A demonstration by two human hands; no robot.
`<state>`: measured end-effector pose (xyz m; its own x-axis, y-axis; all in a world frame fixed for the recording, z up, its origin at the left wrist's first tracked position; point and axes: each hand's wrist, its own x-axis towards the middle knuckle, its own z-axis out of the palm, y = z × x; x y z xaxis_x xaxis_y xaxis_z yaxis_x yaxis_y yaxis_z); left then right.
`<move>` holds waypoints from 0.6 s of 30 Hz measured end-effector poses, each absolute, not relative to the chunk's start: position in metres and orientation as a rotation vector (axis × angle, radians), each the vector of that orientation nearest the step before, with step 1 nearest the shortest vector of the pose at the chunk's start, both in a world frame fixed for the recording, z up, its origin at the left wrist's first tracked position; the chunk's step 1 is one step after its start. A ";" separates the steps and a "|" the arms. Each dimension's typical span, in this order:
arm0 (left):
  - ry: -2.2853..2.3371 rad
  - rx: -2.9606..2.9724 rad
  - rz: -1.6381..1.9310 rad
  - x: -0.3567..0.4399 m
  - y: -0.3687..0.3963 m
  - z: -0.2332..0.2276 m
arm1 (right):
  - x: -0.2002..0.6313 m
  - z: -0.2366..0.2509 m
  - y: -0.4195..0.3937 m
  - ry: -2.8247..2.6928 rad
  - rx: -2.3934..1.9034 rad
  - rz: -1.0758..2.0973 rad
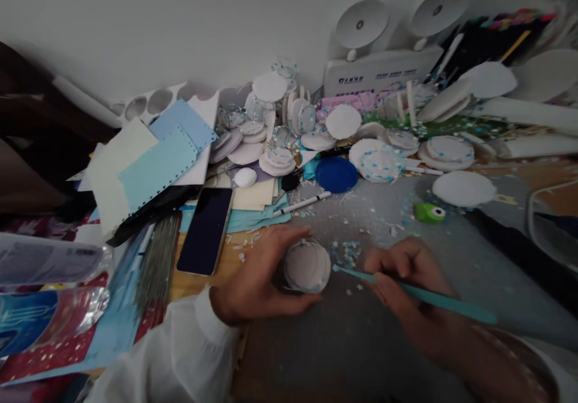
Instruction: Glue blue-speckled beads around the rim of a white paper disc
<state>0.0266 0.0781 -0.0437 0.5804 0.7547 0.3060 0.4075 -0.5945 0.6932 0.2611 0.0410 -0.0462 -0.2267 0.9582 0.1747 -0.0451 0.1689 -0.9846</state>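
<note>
We see a plain, pale grey wall [180, 29] rising behind the surface [186, 285], whose brown wood shows around a grey mat [307, 355]. By the wall, toward our right, stands a white box [379, 81] topped with two round lamps [352, 24]. We find the light dim and soft, the view's corners darker.

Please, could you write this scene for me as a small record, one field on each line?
Left hand: thumb and fingers around a round white piece
Right hand: holds a slender teal tool, probably tweezers
Tool tip: near small blue and white cut-outs
Work surface: gray mat
Beyond left hand: smartphone, screen dark
Beyond right hand: green craft punch
Back: white twin-head light
</note>
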 end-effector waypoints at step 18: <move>0.936 2.274 0.925 0.032 0.072 -0.045 | 0.258 -0.044 0.040 -1.580 -0.935 1.189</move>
<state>0.0323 0.0721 -0.0448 0.5309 0.7498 0.3948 0.4035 -0.6334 0.6603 0.2583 0.0397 -0.0442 -0.2900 0.9307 0.2227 0.0440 0.2455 -0.9684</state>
